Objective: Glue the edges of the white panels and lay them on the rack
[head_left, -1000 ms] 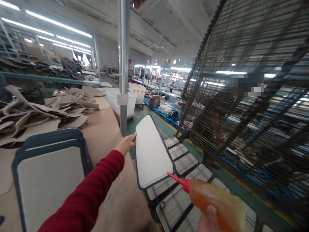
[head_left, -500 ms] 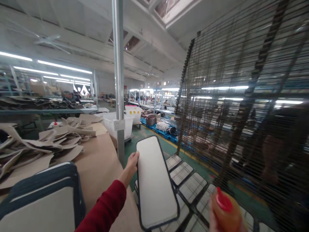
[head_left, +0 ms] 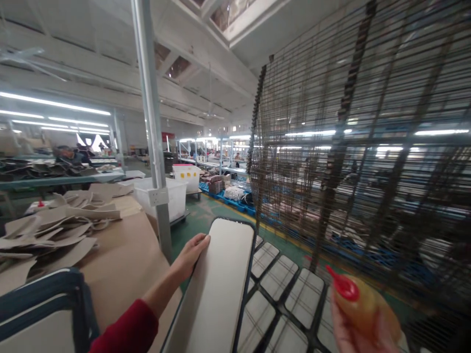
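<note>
My left hand (head_left: pixel 193 250), in a red sleeve, grips the left edge of a cream, rounded rectangular panel (head_left: pixel 226 279) with a dark border. The panel slants toward me, its lower end cut off by the frame. At lower right my right hand (head_left: pixel 344 323) is wrapped around a squeeze bottle (head_left: pixel 371 309) with a red nozzle cap and amber contents. The bottle leans, its nozzle pointing up and left. Between my hands, similar pale panels (head_left: pixel 279 277) lie in rows on a wire rack, below and beyond the held one.
Raised wire mesh shelves (head_left: pixel 312 147) tower at right. At left a brown tabletop (head_left: pixel 125 255) carries loose beige cut pieces (head_left: pixel 62 220) and a stack of dark-edged panels (head_left: pixel 44 314). A metal post (head_left: pixel 149 108) stands before white bins (head_left: pixel 176 196).
The view has turned right, so the post and table sit further left. The held panel has tilted and dropped lower in view. The bottle has come further into view, its nozzle leaning left.
</note>
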Available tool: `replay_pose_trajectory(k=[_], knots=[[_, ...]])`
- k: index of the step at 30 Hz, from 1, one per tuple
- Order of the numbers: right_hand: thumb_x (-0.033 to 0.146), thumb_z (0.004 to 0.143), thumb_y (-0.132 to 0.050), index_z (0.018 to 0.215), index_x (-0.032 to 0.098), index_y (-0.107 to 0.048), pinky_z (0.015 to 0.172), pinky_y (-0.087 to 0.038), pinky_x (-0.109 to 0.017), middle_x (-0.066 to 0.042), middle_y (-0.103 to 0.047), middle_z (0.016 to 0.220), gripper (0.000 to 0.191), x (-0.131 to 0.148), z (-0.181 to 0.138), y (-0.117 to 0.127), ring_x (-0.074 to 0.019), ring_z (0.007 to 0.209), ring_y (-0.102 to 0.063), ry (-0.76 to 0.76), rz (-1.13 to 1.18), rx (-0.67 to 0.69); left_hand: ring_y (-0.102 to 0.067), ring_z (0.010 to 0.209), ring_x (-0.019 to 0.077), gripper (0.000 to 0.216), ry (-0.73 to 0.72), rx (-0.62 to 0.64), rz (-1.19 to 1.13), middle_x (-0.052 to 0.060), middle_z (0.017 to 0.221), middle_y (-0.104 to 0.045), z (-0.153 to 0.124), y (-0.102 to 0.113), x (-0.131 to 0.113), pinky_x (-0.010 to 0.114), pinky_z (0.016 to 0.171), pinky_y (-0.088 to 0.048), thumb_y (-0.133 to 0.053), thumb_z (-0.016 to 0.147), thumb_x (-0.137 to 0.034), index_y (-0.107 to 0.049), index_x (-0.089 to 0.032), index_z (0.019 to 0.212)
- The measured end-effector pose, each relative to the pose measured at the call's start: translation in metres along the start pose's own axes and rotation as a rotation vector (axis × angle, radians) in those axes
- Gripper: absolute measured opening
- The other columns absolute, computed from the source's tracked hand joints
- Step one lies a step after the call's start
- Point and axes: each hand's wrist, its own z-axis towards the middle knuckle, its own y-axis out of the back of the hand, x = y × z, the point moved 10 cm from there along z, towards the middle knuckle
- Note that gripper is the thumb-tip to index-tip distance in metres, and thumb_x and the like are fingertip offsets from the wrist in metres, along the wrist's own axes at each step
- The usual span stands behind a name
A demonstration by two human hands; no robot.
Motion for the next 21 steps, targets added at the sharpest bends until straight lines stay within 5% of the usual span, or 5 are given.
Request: replay_pose_trajectory(k=[3,8,11,21], knots=[[0.036,0.079,-0.067,0.106,0.020,-0.066,0.065,-0.058,-0.019,-0.002,-0.064,0.118,0.032,0.005,-0.007,-0.023,-0.0151,0.100,-0.062,0.112,-0.022,0.112,-0.044,0.048,0.0073,0.049,0.000,0.069,0.068,-0.007,0.056,-0.053,-0.011,-0.011,-0.005,0.018,0.045,-0.032,-0.073,0.059,-0.060,-0.053,-0.018,0.074],[0.032,0.055,-0.087,0.105,0.026,-0.066,0.080,-0.055,-0.021,0.004,-0.062,0.118,0.055,0.038,-0.019,-0.063,-0.0146,0.105,-0.058,0.549,-0.123,0.447,-0.046,0.051,0.0074,0.046,0.043,0.169,0.170,-0.005,0.060,-0.056,-0.032,-0.021,-0.004,0.017,0.047,-0.032,-0.069,0.067,-0.059,-0.054,-0.017,0.079],[0.030,0.056,-0.086,0.103,0.025,-0.067,0.085,-0.052,-0.024,0.002,-0.065,0.112,0.051,0.049,-0.026,-0.073,-0.0158,0.106,-0.057,0.694,-0.180,0.540,-0.048,0.051,0.0081,0.042,0.066,0.218,0.169,-0.005,0.061,-0.057,-0.043,-0.025,-0.003,0.017,0.047,-0.033,-0.069,0.069,-0.056,-0.055,-0.017,0.080],[0.024,0.057,-0.083,0.103,0.024,-0.066,0.090,-0.049,-0.038,-0.001,-0.064,0.109,0.049,0.041,-0.024,-0.076,-0.0214,0.101,-0.059,0.746,-0.345,0.617,-0.050,0.047,0.0107,0.037,0.125,0.136,0.053,-0.001,0.058,-0.059,-0.051,-0.027,-0.006,0.019,0.043,-0.034,-0.077,0.062,-0.047,-0.059,-0.017,0.072]])
